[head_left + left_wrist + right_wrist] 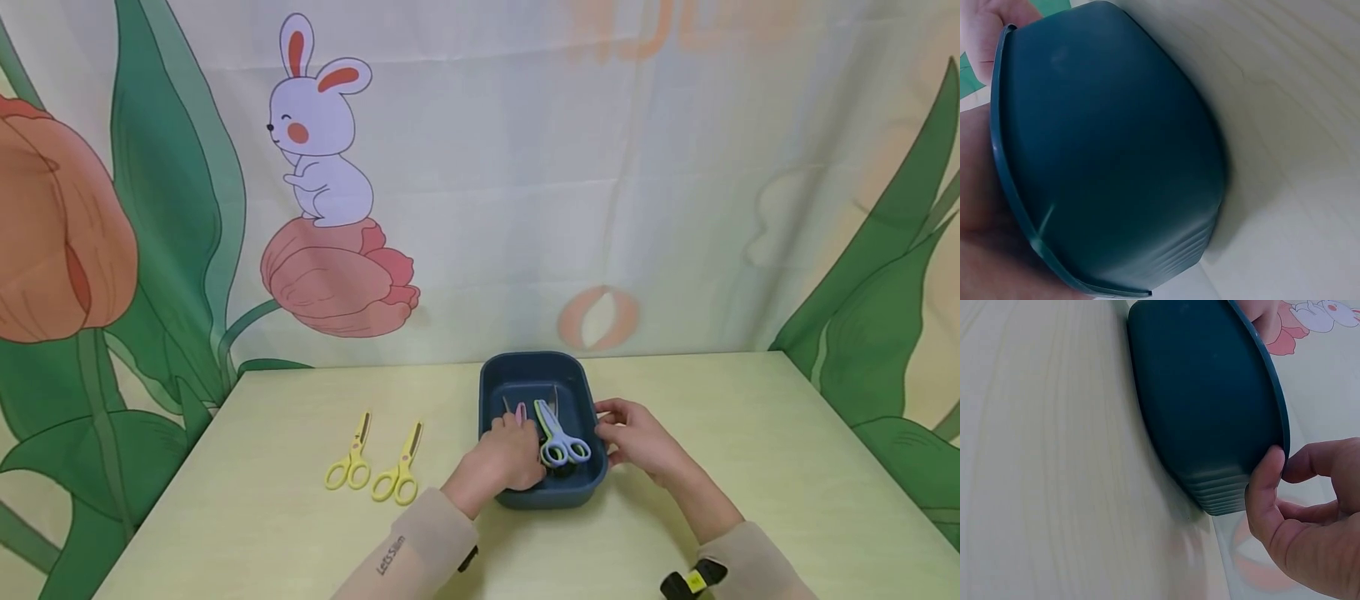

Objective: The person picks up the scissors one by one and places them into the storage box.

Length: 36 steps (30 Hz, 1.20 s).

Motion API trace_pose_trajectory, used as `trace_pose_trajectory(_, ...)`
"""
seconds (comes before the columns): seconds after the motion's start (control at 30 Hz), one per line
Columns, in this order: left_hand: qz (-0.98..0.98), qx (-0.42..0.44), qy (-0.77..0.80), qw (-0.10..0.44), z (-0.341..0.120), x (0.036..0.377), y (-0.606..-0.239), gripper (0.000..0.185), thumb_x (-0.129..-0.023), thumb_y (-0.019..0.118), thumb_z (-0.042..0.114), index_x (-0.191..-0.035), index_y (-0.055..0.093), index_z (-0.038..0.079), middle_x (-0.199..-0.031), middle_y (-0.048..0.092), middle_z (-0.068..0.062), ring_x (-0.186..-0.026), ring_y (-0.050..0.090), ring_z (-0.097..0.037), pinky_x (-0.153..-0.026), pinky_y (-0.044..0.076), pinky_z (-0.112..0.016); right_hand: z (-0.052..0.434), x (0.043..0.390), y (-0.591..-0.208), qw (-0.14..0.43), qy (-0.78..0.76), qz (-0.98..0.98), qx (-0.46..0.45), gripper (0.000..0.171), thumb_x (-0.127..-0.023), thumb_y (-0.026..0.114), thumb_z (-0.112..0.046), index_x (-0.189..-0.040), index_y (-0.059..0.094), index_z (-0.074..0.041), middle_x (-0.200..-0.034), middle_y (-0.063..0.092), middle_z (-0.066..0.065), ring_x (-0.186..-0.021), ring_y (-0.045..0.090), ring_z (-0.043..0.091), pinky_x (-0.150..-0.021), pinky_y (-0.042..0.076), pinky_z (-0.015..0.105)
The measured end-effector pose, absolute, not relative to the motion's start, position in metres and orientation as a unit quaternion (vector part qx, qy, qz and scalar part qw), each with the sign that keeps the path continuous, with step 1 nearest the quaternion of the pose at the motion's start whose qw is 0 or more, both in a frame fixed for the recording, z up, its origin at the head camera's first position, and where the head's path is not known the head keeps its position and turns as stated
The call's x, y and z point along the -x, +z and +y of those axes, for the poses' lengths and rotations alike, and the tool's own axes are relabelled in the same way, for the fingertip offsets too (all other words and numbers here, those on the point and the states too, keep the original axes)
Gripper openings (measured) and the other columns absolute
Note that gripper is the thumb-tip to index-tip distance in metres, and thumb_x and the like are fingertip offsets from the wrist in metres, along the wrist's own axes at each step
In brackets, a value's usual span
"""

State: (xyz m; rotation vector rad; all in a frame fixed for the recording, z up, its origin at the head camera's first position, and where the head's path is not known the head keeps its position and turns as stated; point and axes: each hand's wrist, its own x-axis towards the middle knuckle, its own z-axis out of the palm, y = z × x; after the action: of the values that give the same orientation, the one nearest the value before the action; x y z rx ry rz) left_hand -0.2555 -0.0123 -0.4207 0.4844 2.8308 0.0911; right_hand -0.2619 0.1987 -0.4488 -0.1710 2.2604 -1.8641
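Your head camera looks forward and down across the table [750, 433] toward its far edge, taking in the whole dark blue tray [498, 379] from moderate range. Your left wrist camera sits very close against the tray's outer wall [1116, 156]. Your right wrist camera views the opposite wall [1204, 412] at close range. All three share the tray.

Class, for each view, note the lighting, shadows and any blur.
Head view: even, soft light, sharp; faint shadows under the hands. Left wrist view: bin fills the frame, slightly soft, dark shadow on the table. Right wrist view: table grain streaked with blur; thumb fairly sharp.
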Motion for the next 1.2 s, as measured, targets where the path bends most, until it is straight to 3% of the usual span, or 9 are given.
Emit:
trace_pose_trajectory(0.2, 0.977, -0.177, 0.03, 0.113, -0.013, 0.254, -0.422, 0.062, -0.096, 0.069, 0.044, -0.138, 0.054, 0.001, -0.137, 0.05, -0.025, -0.125, 0.05, -0.036, -0.101, 0.047, -0.044, 0.199, 0.261, -0.448, 0.104, -0.63, 0.767, 0.054, 0.046, -0.097, 0.051, 0.001, -0.139, 0.041, 0.017, -0.106, 0.054, 0.022, -0.076, 0.059, 0.02, -0.057, 0.056, 0.031)
trace_pose_trajectory(0.53, 0.977, -0.198, 0.047, 0.065, -0.019, 0.253, -0.42, 0.064, -0.097, 0.068, 0.046, -0.14, 0.055, 0.0, -0.145, 0.048, -0.024, -0.128, 0.049, -0.038, -0.105, 0.044, -0.047, 0.199, 0.262, -0.449, 0.102, -0.632, 0.766, 0.055, 0.047, -0.096, 0.051, 0.001, -0.139, 0.041, 0.017, -0.105, 0.053, 0.022, -0.076, 0.059, 0.019, -0.057, 0.056, 0.031)
trace_pose_trajectory(0.77, 0.964, -0.241, 0.103, 0.042, -0.032, 0.25, -0.416, 0.035, -0.099, 0.068, 0.037, -0.115, 0.063, 0.007, -0.12, 0.056, -0.017, -0.108, 0.055, -0.031, -0.092, 0.049, -0.044, 0.199, 0.261, -0.448, 0.102, -0.63, 0.768, 0.054, 0.047, -0.096, 0.051, 0.001, -0.139, 0.041, 0.017, -0.105, 0.054, 0.021, -0.075, 0.059, 0.019, -0.057, 0.056, 0.031)
trace_pose_trajectory(1.2, 0.924, -0.313, 0.22, 0.003, -0.058, 0.247, -0.414, 0.026, -0.098, 0.07, 0.023, -0.117, 0.067, 0.006, -0.103, 0.054, -0.007, -0.092, 0.048, -0.022, -0.079, 0.043, -0.037, 0.2, 0.261, -0.447, 0.105, -0.635, 0.764, 0.055, 0.048, -0.096, 0.051, 0.0, -0.14, 0.041, 0.017, -0.105, 0.054, 0.022, -0.075, 0.059, 0.02, -0.057, 0.056, 0.031)
